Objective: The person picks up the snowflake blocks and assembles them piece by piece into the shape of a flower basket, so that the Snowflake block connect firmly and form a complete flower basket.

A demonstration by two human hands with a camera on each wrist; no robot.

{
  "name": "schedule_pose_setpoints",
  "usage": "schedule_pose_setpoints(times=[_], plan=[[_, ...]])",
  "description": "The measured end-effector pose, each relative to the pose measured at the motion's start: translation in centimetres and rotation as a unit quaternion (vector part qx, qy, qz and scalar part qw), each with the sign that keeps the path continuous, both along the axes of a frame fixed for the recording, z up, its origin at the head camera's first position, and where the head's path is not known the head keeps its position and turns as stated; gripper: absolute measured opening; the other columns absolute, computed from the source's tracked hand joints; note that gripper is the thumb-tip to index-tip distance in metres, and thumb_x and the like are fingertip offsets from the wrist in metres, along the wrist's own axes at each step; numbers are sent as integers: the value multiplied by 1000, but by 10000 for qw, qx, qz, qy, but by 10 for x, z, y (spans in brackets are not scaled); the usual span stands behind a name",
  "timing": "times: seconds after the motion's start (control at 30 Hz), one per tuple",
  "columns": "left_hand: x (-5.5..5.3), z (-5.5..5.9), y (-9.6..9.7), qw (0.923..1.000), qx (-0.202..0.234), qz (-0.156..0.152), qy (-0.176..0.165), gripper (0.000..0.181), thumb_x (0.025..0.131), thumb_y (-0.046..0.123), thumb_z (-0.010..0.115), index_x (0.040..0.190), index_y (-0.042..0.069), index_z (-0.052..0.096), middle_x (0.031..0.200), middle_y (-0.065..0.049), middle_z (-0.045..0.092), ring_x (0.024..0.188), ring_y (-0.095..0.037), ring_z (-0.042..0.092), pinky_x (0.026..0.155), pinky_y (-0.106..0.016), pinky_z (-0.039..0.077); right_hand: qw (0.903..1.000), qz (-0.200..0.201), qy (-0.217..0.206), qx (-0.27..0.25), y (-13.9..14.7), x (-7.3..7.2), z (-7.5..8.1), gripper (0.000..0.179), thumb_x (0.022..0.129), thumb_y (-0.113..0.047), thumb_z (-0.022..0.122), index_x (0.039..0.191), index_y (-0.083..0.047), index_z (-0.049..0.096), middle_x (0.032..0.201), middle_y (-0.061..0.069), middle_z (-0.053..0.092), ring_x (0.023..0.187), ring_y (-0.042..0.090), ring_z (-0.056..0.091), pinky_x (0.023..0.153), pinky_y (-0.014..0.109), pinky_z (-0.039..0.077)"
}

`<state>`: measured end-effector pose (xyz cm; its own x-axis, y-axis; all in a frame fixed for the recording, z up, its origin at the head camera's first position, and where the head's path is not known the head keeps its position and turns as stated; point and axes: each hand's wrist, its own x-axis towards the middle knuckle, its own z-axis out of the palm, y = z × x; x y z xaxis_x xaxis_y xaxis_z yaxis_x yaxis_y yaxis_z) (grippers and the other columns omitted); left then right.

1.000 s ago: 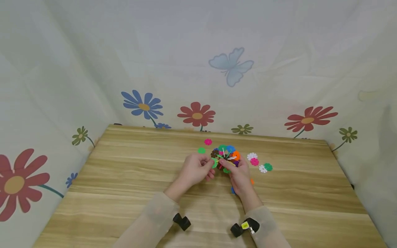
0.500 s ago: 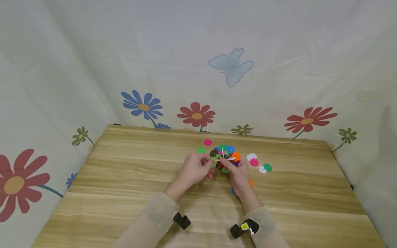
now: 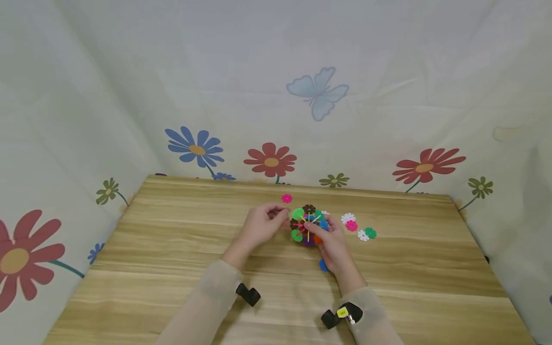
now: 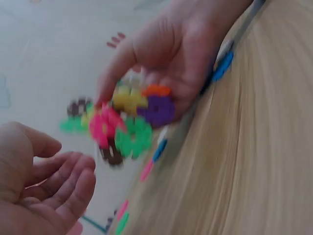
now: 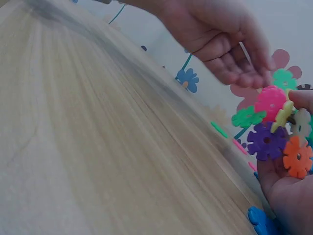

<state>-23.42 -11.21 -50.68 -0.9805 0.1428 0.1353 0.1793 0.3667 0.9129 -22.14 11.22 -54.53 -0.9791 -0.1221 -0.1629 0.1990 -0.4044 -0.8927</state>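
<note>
My right hand (image 3: 336, 242) grips a round cluster of interlocking snowflake discs (image 3: 297, 224), its thumb across the middle. The cluster's notched plastic discs are green, brown, pink, yellow, purple, orange and blue. In the right wrist view, a purple disc (image 5: 266, 141) and an orange disc (image 5: 297, 156) face the camera, beside the palm. To the left of the cluster, a short gap away, is my left hand (image 3: 260, 224). Its fingers (image 4: 73, 181) are loosely bent with nothing between them in the left wrist view. The palm side of the cluster is hidden by the right hand.
Loose discs lie on the wooden table (image 3: 172, 239): a pink one (image 3: 286, 198) beyond the hands, and white, pink and green ones (image 3: 370, 233) to the right. A blue disc (image 3: 324, 265) sits by the right wrist. A flower-printed cloth (image 3: 215, 72) stands behind.
My left hand has come off the cluster's light green disc and drawn back left. The cluster has turned in my right hand: brown now sits at the top, orange and purple lower down.
</note>
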Motion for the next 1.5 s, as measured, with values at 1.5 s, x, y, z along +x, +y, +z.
schedule_pose_setpoints(times=[1.5], plan=[[14,27,22,9978,498,-219,-391,12,100,0,78,107,-9,75,86,-12,78,77,-33,81,75,-51,67,9992,-270,166,-237,3,-2,1,46,98,-5,81,140,0,62,125,4,76,114,17,74,100,31,61]])
